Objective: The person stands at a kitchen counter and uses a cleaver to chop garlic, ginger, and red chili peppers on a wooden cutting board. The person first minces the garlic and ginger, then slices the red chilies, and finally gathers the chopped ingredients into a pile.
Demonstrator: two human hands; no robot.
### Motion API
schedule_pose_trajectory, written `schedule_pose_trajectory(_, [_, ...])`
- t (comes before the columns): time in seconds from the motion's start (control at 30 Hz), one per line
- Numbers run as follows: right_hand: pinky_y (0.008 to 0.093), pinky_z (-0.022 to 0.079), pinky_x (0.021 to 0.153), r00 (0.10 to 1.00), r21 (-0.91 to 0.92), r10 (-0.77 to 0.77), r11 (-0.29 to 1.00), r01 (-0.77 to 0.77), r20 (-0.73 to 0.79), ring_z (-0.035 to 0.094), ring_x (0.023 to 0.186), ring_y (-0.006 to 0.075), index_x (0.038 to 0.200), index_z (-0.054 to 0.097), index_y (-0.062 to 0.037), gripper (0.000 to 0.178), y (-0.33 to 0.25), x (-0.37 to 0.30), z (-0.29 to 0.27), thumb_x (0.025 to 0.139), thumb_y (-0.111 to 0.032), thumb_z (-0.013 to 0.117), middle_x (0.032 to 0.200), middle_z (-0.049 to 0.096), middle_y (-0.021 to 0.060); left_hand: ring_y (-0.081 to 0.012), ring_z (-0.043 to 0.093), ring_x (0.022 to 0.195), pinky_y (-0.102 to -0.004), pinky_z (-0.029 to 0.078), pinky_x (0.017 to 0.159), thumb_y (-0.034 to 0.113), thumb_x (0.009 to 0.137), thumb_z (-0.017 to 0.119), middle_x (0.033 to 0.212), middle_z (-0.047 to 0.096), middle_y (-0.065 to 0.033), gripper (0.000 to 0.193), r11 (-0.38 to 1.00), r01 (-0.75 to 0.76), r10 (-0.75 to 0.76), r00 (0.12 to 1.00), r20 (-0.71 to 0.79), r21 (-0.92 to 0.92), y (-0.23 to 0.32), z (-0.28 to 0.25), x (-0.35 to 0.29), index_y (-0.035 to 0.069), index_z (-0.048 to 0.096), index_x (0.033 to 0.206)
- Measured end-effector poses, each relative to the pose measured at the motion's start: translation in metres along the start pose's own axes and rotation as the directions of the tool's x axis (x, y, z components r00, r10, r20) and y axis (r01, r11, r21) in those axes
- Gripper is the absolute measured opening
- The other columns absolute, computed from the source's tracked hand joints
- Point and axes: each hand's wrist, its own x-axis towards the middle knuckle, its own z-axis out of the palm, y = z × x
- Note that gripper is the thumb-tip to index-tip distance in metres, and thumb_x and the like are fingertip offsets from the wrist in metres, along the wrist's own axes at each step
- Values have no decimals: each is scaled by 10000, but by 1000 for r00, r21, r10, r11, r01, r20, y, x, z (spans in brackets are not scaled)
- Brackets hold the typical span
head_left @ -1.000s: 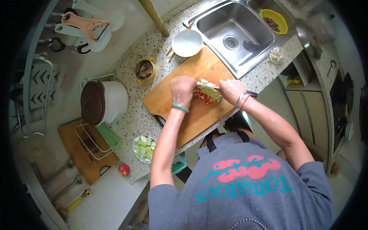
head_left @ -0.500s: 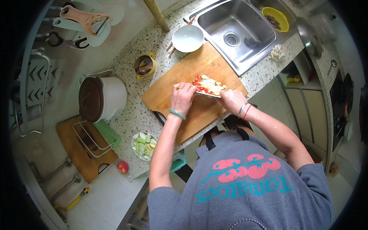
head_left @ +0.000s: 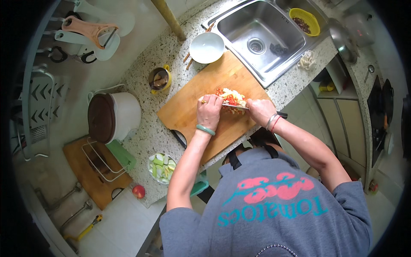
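Note:
A heap of finely chopped red and pale-yellow bits (head_left: 231, 95) lies on the wooden cutting board (head_left: 192, 107). The knife (head_left: 233, 106) crosses the heap, with bits on both sides of its blade. Gripped in my right hand (head_left: 261, 112), its black handle end sticks out past the wrist. At the blade's front end, my left hand (head_left: 209, 110) is closed over the top of the knife, its fingertips partly hidden. A green bangle rings my left wrist.
Beyond the board stand a white bowl (head_left: 207, 48) with chopsticks and a yellow-handled cup (head_left: 160, 79). The sink (head_left: 227, 32) is at the far right. To the left are a lidded pot (head_left: 128, 113), a plate of cut green vegetables (head_left: 162, 168) and an apple (head_left: 138, 191).
The knife blade has come down across the heap, and bits now show on its near side too. My left hand has shifted slightly right and nearer to me.

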Motion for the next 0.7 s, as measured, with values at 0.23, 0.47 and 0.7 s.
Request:
schedule_pose_trajectory(0.23, [450, 552, 629, 991, -46, 3, 999, 4, 135, 696, 689, 344, 786, 704, -51, 274, -22, 22, -67, 885, -291, 616, 767, 701, 178, -205, 587, 871, -352, 430, 823, 145, 793, 640, 836, 592, -21, 92, 993, 3, 7, 996, 86, -118, -22, 1, 15, 151, 596, 873])
schedule_pose_trajectory(0.47, [443, 537, 575, 1000, -52, 18, 998, -18, 11, 679, 652, 339, 850, 620, -81, 185, -1, 12, -11, 880, -263, 607, 703, 669, 153, -188, 589, 876, -354, 439, 812, 153, 818, 576, 869, 601, -10, 66, 997, -20, 8, 985, 173, 68, -9, 27, -3, 153, 595, 881])
schedule_pose_trajectory(0.7, [433, 560, 615, 996, -46, -1, 999, 5, 85, 697, 676, 337, 785, 685, -44, 314, -13, 22, -54, 901, -328, 618, 757, 697, 170, -203, 588, 870, -365, 433, 810, 126, 797, 634, 848, 595, -22, 77, 997, 7, -7, 1000, -6, -80, -8, -10, 24, 146, 598, 862])
